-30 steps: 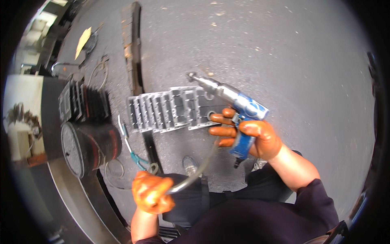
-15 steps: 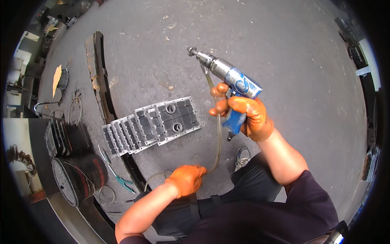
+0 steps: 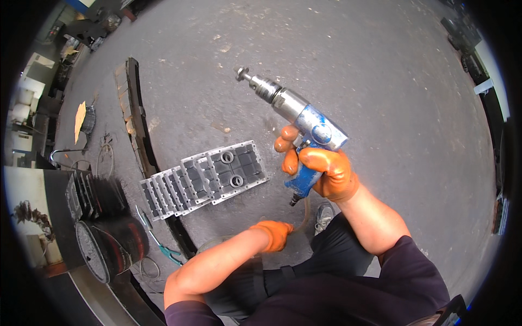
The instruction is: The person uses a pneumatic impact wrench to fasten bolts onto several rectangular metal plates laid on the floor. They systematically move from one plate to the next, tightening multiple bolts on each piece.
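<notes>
My right hand [image 3: 336,173], in an orange glove, grips the handle of a blue and silver air drill [image 3: 304,117]. The drill's chuck points up and left, and a short metal bit with a wider tip sits in it. Low in the middle, my left hand [image 3: 276,234], also in an orange glove, is closed around a clear air hose [image 3: 307,213]. A piece of that hose curves up from the left fist behind the drill's handle; its upper end is hidden. On the floor left of the drill lies an overlapping row of grey metal castings [image 3: 239,168], with two rings on the nearest one.
A long dark beam [image 3: 142,125] runs along the floor at the left. Beside it lie a teal-handled air blow gun [image 3: 167,251] and a dark drum [image 3: 111,247]. Thin plates [image 3: 92,193] stand behind the drum. My shoe [image 3: 324,216] shows below the drill.
The drill has tilted and moved slightly left and down in my right hand. My left hand has moved right with the hose, whose upper part has swung from in front of the drill's handle to behind it.
</notes>
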`<act>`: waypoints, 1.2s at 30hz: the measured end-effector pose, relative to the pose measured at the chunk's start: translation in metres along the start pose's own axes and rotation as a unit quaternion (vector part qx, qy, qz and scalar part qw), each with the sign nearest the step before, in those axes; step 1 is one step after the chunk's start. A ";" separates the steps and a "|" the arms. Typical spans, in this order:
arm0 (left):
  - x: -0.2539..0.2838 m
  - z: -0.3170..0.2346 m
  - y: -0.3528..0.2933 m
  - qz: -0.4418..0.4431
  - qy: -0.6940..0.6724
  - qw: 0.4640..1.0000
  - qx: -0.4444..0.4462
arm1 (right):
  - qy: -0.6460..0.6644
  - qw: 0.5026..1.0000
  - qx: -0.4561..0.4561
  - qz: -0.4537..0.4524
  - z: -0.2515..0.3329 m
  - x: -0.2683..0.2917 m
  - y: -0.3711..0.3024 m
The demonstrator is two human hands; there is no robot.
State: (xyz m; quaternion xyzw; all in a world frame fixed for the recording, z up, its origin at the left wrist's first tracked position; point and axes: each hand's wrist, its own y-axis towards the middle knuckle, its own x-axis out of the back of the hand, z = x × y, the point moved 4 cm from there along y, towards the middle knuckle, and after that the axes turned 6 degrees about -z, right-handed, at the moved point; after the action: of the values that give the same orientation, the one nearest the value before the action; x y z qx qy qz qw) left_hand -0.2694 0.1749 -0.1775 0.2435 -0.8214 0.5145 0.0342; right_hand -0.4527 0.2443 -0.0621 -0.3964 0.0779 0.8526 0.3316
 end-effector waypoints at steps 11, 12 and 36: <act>0.138 0.037 -0.055 -0.235 -0.745 0.534 -0.322 | -0.046 0.995 -0.085 0.024 -0.028 -0.018 -0.008; 0.139 0.035 -0.057 -0.252 -0.751 0.542 -0.280 | -0.085 0.991 -0.104 0.025 -0.029 -0.021 -0.010; 0.065 0.023 -0.063 -0.359 -0.582 0.712 -0.161 | 0.067 0.993 0.092 -0.026 -0.003 -0.016 0.020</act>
State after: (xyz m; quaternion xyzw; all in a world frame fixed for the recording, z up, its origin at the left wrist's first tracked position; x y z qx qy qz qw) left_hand -0.2951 0.1095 -0.1160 0.7622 -0.5999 0.0799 -0.2298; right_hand -0.4553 0.2196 -0.0550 -0.4221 0.1678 0.8043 0.3831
